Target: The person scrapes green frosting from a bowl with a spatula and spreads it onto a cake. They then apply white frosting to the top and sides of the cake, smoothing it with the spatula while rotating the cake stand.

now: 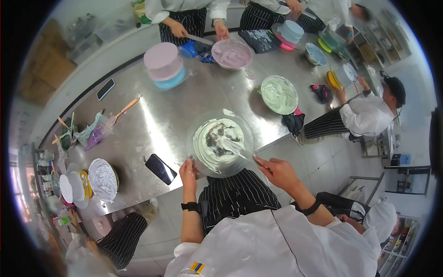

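In the head view, a cake (pixel 210 154) smeared with pale green cream stands on a clear round turntable (pixel 247 127) in front of me. A dark patch shows through the cream on its top. My left hand (pixel 188 173) holds the near left rim of the turntable, its fingers closed at the edge. The handle of a palette knife (pixel 236 148) is in my closed right hand (pixel 280 174). Its cream-coated blade lies over the cake's top, pointing left. Beyond the turntable to the right sits a bowl of pale green cream (pixel 279 94).
A phone (pixel 160 169) lies left of the turntable, another phone (pixel 106 89) farther back. A pink cake (pixel 163 63) and a bowl of pink cream (pixel 232 54) stand across the metal table (pixel 152 111). A bowl of white cream (pixel 103 180) is at left. Several co-workers surround the table.
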Demonstrator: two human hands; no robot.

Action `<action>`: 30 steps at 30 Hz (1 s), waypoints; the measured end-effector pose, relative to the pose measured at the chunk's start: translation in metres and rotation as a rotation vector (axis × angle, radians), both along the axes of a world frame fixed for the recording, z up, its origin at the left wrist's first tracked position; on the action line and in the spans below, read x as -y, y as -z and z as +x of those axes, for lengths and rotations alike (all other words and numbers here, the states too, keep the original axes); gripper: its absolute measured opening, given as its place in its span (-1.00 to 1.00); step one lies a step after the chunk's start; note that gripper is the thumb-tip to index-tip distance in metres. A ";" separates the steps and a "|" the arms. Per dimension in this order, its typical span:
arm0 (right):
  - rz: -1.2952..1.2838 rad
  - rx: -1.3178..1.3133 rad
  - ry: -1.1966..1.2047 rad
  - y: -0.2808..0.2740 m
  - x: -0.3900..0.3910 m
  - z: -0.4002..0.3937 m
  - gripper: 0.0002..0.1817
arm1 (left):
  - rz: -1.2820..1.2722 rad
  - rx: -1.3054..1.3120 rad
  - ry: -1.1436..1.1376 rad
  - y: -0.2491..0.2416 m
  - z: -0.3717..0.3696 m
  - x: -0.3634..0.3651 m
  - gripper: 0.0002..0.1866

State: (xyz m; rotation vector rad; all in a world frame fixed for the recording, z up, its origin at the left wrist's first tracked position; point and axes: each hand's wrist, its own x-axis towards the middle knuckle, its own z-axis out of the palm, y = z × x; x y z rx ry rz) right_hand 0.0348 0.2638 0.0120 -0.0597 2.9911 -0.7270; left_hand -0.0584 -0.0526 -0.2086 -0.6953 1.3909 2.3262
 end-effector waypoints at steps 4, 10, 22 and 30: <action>0.002 -0.058 -0.060 0.023 -0.016 -0.006 -0.57 | -0.155 -0.036 0.064 0.006 -0.005 0.000 -0.69; 0.091 -0.120 -0.146 0.033 -0.051 -0.031 -0.54 | -0.208 -0.014 -0.001 0.000 0.002 -0.009 -0.73; 0.049 -0.172 -0.142 0.054 -0.057 -0.041 -0.53 | -0.258 -0.023 0.001 -0.004 -0.015 -0.010 -0.73; -0.019 -0.159 -0.210 0.052 -0.042 -0.026 -0.55 | -0.279 -0.018 -0.003 -0.001 -0.011 -0.009 -0.73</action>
